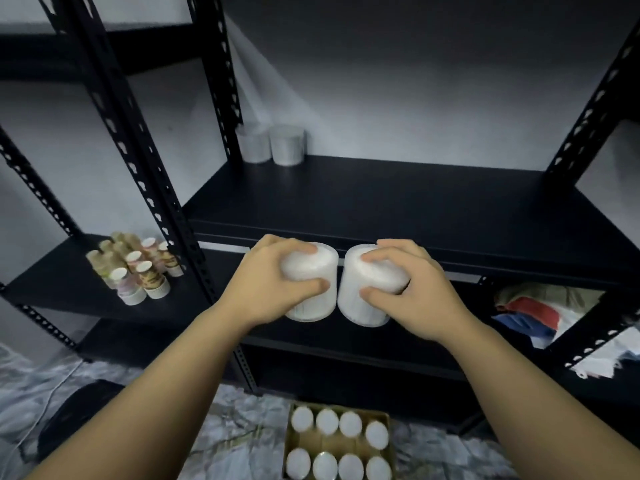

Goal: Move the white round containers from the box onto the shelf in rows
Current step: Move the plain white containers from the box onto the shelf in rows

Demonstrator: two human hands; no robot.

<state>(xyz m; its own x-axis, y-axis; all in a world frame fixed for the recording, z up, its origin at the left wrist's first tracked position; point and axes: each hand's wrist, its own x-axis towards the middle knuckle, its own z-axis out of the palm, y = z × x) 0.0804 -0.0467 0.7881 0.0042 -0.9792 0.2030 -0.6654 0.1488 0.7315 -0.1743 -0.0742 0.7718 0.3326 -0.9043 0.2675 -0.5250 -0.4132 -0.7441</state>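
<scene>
My left hand [273,282] grips a white round container [317,306] from above, and my right hand [405,289] grips a second white round container [360,308] the same way. Both are held side by side, nearly touching, in front of and slightly below the black shelf [398,202]. Two white round containers [272,143] stand together at the shelf's back left corner. On the floor below, a cardboard box [341,443] holds several more white round containers [327,420] in two rows.
Black slotted uprights [138,140] frame the shelf on the left and an upright [588,112] on the right. A lower left shelf carries several paper cups [135,268]. Folded cloth [533,313] lies on a lower right shelf. A dark object [79,414] sits on the marbled floor.
</scene>
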